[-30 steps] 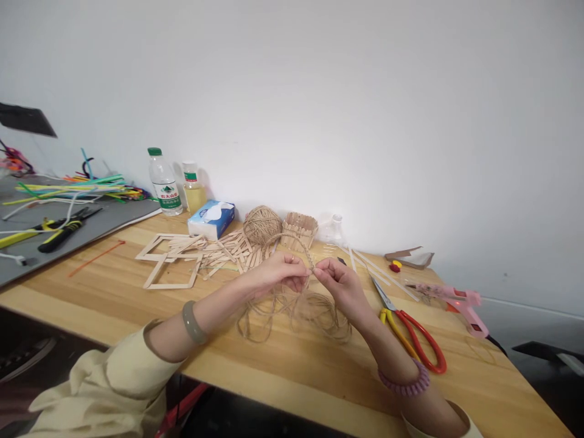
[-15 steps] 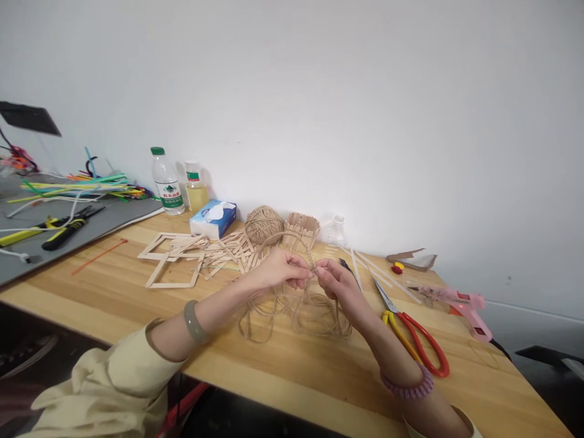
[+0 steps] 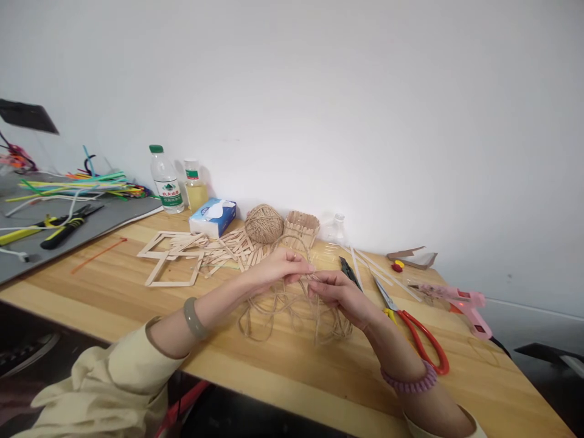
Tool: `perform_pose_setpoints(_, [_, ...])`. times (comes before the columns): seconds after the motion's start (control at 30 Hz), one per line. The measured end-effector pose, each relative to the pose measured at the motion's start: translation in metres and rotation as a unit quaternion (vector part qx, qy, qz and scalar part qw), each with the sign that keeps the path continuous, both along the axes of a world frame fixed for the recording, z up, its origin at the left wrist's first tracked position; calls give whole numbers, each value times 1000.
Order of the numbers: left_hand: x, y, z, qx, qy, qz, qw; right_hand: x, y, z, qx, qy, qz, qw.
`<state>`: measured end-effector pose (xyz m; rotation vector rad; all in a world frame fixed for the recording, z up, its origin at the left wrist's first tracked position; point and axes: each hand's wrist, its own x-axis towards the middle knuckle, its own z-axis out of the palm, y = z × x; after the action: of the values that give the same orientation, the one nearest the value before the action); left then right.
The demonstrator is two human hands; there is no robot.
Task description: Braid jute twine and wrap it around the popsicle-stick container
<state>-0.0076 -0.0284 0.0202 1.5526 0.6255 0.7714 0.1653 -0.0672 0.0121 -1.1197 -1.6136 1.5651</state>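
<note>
Brown jute twine [image 3: 260, 313] lies in loose loops on the wooden table beneath my hands. My left hand [image 3: 285, 266] pinches a stretch of it between thumb and fingers. Close beside it on the right, my right hand [image 3: 335, 289] also grips the twine, its fingertips nearly touching the left ones. A thicker, braided-looking length arcs up behind the left hand. Just beyond stand a ball of twine [image 3: 264, 224] and a small container made of craft sticks [image 3: 301, 228]. Exactly how the strands cross at my fingertips is hidden.
Left are stick frames [image 3: 173, 285], a pile of craft sticks [image 3: 230, 249], a tissue pack [image 3: 212, 218] and a water bottle [image 3: 166, 182]. To the right lie a black-handled cutter [image 3: 350, 273], red-and-yellow scissors [image 3: 422, 337] and a pink glue gun [image 3: 472, 307].
My right hand has turned flatter and shifted slightly down, its fingers now lower on the twine. Strands hanging below it have moved. The left hand stays almost in place.
</note>
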Motion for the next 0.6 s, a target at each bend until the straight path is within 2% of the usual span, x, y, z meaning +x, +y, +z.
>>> perform_pose_setpoints(0.2, [5,-1,-4,-3,-44,48,998,-2,-2,2,40,-23,15,999])
perform_pose_setpoints(0.4, [6,-4,-4,-2,-68,70,995,-1,-4,5,168,-118,33,978])
perform_pose_setpoints(0.5, [2,-3,-4,-26,-37,43,998,0,-3,4,219,-178,24,959])
perform_pose_setpoints(0.6, [-4,1,-3,-23,12,-11,1000,2,-2,3,236,-218,19,947])
